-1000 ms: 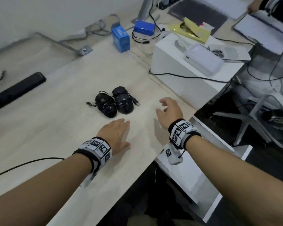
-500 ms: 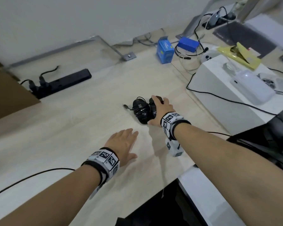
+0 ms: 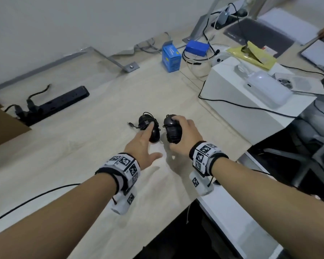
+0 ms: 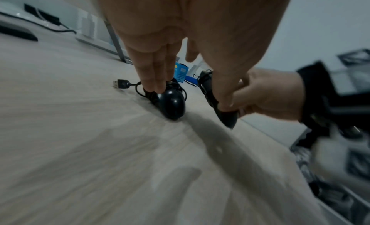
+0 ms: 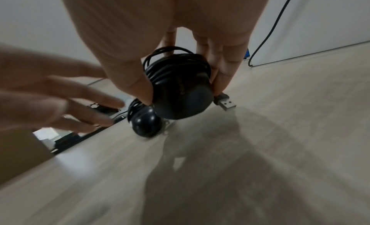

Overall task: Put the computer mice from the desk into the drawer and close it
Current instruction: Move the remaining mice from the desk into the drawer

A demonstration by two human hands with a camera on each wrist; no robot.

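Task barely under way: neither mouse was in the drawer yet. My right hand (image 3: 183,135) gripped the right-hand black cord-wrapped computer mouse (image 5: 180,92), thumb and fingers curled round its sides, lifted just off the pale wood-grain desk (image 3: 82,146). My left hand (image 3: 142,146), fingers straight, touched the other glossy black cord-wrapped mouse (image 4: 170,105), not gripping it. I could not make out the drawer clearly. Both placements and closing remained.

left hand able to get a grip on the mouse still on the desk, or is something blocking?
Likely yes. The left hand already has straight fingertips on the left mouse; the right hand has lifted the other mouse aside, so nothing blocks it.
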